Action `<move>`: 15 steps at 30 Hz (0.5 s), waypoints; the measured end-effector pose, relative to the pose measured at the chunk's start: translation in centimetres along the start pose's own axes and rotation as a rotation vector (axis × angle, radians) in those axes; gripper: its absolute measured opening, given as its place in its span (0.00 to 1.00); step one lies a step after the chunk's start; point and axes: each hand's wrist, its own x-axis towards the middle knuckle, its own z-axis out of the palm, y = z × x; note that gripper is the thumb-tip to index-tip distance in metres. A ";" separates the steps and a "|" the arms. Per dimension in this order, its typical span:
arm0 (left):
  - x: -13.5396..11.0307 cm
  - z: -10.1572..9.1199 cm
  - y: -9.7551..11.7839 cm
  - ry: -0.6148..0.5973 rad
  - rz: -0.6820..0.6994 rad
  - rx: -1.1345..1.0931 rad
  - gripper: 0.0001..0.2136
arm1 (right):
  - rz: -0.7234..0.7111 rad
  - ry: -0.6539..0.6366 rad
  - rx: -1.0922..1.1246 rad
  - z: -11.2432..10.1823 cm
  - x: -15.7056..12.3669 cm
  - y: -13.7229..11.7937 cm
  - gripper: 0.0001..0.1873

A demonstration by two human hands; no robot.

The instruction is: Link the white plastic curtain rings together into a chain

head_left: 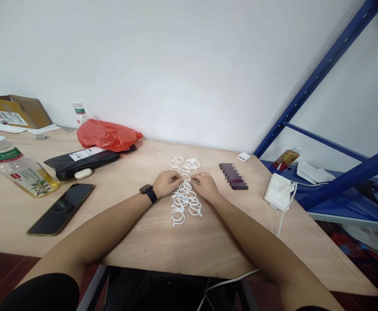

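White plastic curtain rings (pixel 177 216) with small eyelets lie in a loose, overlapping pile on the wooden table, several of them at the near end. My left hand (pixel 167 183), wearing a black watch, is closed in a pinch at the left edge of one white curtain ring (pixel 185 177). Opposite it, my right hand (pixel 206 185) pinches the same ring's right edge near its eyelet. More rings (pixel 193 164) lie just beyond my fingertips. My fingers partly cover the middle of the pile.
At left are a dark phone (pixel 61 210), a tilted bottle (pixel 23 168), a black parcel (pixel 81 160), a red plastic bag (pixel 107 134) and an open carton (pixel 30 112). To the right lie another phone (pixel 233 176), a white charger (pixel 243 156) and a white box with a cable (pixel 279 191).
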 end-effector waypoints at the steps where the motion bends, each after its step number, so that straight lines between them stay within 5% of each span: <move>1: 0.0 0.0 0.0 -0.006 0.001 -0.004 0.07 | 0.001 0.000 0.002 0.0 0.0 0.0 0.07; 8: 0.0 -0.1 -0.5 0.110 0.138 0.073 0.12 | -0.055 0.176 0.122 -0.2 -0.1 -0.6 0.04; 15: -0.1 -0.1 -0.4 0.045 0.192 0.133 0.19 | -0.214 0.248 0.236 -0.6 -0.6 -1.9 0.06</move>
